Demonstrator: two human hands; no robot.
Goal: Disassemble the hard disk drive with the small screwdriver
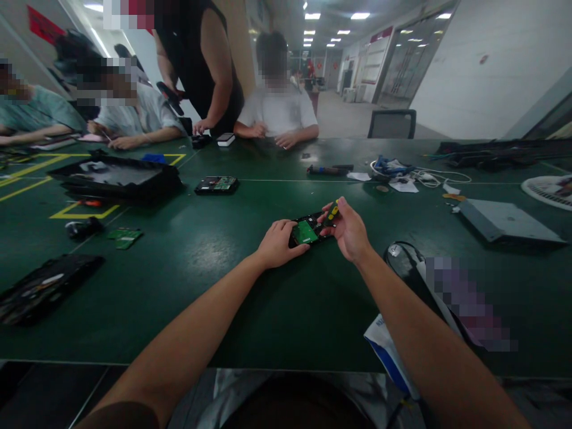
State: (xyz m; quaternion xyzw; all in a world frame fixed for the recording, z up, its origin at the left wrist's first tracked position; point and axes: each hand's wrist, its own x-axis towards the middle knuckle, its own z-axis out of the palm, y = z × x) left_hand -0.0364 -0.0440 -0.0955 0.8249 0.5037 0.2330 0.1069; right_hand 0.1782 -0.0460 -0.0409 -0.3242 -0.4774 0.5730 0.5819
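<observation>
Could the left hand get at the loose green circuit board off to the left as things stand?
Probably yes: nothing appears to stand between the left hand and the loose green circuit board, though the hand would have to let go of the black device.

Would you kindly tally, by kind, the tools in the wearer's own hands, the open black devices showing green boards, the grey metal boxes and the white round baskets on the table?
Handheld tools: 1, yellow-and-black tool in the right hand
Open devices: 2, near device at the left hand, far device
Metal boxes: 1, grey box
Baskets: 1, white basket
Total: 5
</observation>
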